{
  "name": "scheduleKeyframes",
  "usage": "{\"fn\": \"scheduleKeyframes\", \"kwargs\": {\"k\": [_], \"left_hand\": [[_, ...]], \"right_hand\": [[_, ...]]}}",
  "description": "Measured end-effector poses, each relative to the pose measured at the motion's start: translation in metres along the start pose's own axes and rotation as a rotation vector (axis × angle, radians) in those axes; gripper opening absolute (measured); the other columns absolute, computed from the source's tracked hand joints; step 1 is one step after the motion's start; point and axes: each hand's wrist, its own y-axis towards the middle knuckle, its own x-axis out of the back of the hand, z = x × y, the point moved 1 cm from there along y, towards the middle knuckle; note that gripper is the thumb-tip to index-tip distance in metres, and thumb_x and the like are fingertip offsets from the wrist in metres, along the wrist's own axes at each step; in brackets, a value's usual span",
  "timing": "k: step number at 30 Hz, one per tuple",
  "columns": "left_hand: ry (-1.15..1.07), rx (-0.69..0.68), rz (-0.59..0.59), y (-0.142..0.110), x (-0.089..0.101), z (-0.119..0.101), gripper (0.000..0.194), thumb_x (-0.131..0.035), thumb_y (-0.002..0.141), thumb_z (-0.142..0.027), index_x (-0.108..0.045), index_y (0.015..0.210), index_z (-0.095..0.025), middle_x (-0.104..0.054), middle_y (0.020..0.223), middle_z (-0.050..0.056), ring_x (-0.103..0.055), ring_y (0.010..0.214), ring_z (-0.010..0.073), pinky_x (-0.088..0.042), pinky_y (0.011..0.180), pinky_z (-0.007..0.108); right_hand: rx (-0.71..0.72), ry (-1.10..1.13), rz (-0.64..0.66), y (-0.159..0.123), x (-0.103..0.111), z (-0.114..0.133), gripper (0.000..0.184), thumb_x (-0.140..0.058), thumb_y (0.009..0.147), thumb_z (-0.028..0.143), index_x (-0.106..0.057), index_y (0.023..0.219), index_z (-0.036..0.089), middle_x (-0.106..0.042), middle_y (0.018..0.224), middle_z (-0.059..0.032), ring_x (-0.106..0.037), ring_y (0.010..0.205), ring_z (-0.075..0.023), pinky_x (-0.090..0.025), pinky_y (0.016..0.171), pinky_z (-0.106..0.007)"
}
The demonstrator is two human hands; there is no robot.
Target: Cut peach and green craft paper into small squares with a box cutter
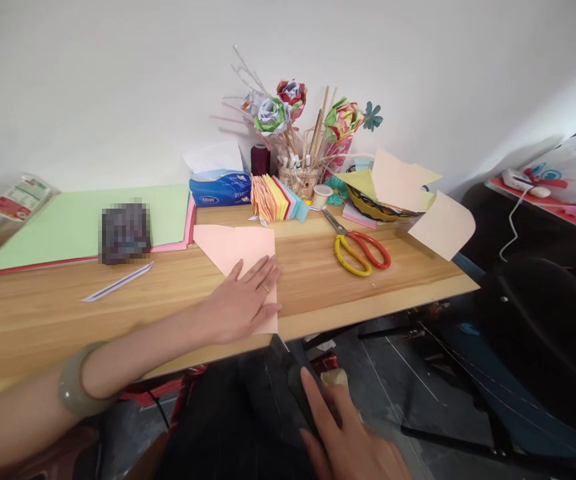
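On the wooden table lies a folded sheet of pale pink paper, with its upper left corner slanted. My left hand rests flat on this paper, fingers spread, pressing it to the tabletop. Just beyond the table's front edge, my right hand is wrapped round the dark handle of a knife. The knife's blade points up toward the paper's lower right corner; whether it touches the paper I cannot tell.
Scissors with yellow and red handles lie right of the paper. Behind stand a blue tissue pack, folded coloured papers and a holder with paper flowers. Green sheets and a paper strip are at left.
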Motion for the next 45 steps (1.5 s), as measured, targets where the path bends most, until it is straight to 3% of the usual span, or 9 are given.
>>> {"fn": "scheduleKeyframes", "kwargs": {"k": [7, 16, 23, 31, 37, 45], "left_hand": [[0.015, -0.004, -0.027, 0.000, -0.003, 0.000, 0.064, -0.012, 0.095, -0.049, -0.012, 0.145, -0.009, -0.007, 0.152, 0.013, -0.005, 0.140, 0.0246, -0.010, 0.110, 0.051], [0.007, -0.002, -0.009, 0.001, -0.002, 0.000, 0.066, -0.012, 0.095, -0.050, -0.012, 0.145, -0.007, -0.005, 0.152, 0.012, -0.005, 0.140, 0.0242, -0.010, 0.110, 0.052], [0.012, -0.002, -0.001, 0.001, -0.002, 0.002, 0.063, -0.011, 0.096, -0.048, -0.012, 0.145, -0.008, -0.004, 0.152, 0.011, -0.004, 0.140, 0.0230, -0.010, 0.110, 0.051], [0.018, 0.000, -0.002, 0.000, -0.002, 0.001, 0.060, -0.010, 0.096, -0.043, -0.012, 0.145, -0.008, -0.004, 0.152, 0.010, -0.004, 0.140, 0.0217, -0.009, 0.110, 0.050], [0.025, -0.001, -0.008, 0.000, -0.001, 0.003, 0.057, -0.012, 0.096, -0.038, -0.013, 0.145, -0.007, -0.005, 0.152, 0.009, -0.006, 0.140, 0.0204, -0.010, 0.111, 0.048], [0.013, 0.011, -0.014, -0.002, -0.001, 0.006, 0.056, -0.013, 0.096, -0.037, -0.013, 0.145, -0.008, -0.009, 0.152, 0.009, -0.009, 0.140, 0.0207, -0.010, 0.111, 0.047]], "right_hand": [[0.023, -0.093, 0.056, 0.005, 0.004, 0.008, 0.054, -0.051, 0.075, 0.020, -0.046, 0.129, 0.021, -0.063, 0.090, -0.0012, -0.052, 0.035, -0.0058, -0.033, 0.028, -0.018], [0.131, -0.196, 0.042, 0.015, 0.014, 0.001, 0.050, -0.050, 0.076, 0.023, -0.052, 0.125, 0.017, -0.065, 0.090, -0.0036, -0.050, 0.031, -0.0054, -0.033, 0.026, -0.019], [0.102, -0.245, 0.091, 0.029, 0.024, 0.006, 0.049, -0.054, 0.075, 0.024, -0.054, 0.123, 0.017, -0.063, 0.083, -0.0015, -0.049, 0.030, -0.0057, -0.035, 0.026, -0.019], [0.093, -0.182, 0.075, 0.035, 0.020, 0.004, 0.050, -0.053, 0.079, 0.025, -0.050, 0.128, 0.014, -0.063, 0.087, -0.0046, -0.052, 0.033, -0.0070, -0.035, 0.027, -0.019], [0.052, -0.176, 0.134, 0.041, 0.025, 0.007, 0.051, -0.056, 0.078, 0.024, -0.050, 0.129, 0.018, -0.064, 0.095, -0.0042, -0.055, 0.036, -0.0075, -0.039, 0.029, -0.019], [0.081, -0.170, 0.136, 0.047, 0.025, 0.007, 0.052, -0.056, 0.079, 0.025, -0.049, 0.129, 0.015, -0.062, 0.085, -0.0032, -0.053, 0.034, -0.0072, -0.034, 0.028, -0.019]]}}
